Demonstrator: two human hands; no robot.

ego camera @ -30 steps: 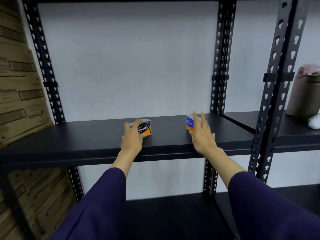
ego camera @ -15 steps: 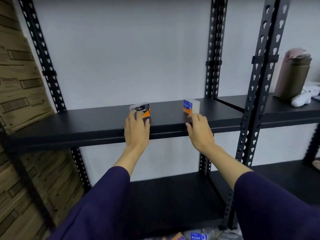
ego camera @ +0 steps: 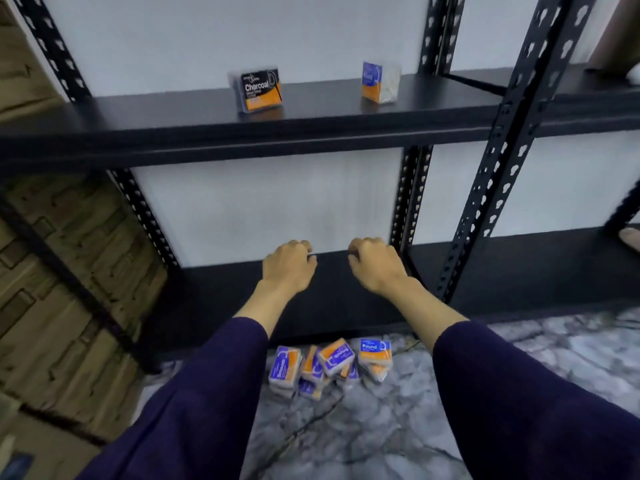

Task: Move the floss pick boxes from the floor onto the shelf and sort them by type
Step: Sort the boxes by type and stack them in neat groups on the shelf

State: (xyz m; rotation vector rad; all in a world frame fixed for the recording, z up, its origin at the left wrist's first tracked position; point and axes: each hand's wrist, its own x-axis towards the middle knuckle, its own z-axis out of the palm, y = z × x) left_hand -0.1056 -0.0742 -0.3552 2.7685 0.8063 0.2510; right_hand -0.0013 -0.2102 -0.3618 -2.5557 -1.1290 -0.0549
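A black and orange Charcoal box stands on the black shelf, left of centre. A blue and orange box stands on the same shelf to its right. On the marble floor lies a pile of blue and orange floss pick boxes, one reading Round. My left hand and my right hand hang in front of the lower shelf, fingers loosely curled, holding nothing. Both are well below the two shelved boxes and above the floor pile.
Black perforated uprights frame the shelving bays. Stacked brown cardboard cartons fill the left side. A lower black shelf runs just above the floor. The marble floor stretches in front.
Both hands let go of the two boxes on the shelf and dropped down in front of the lower shelf. The view tilted down, bringing the floor pile into sight.
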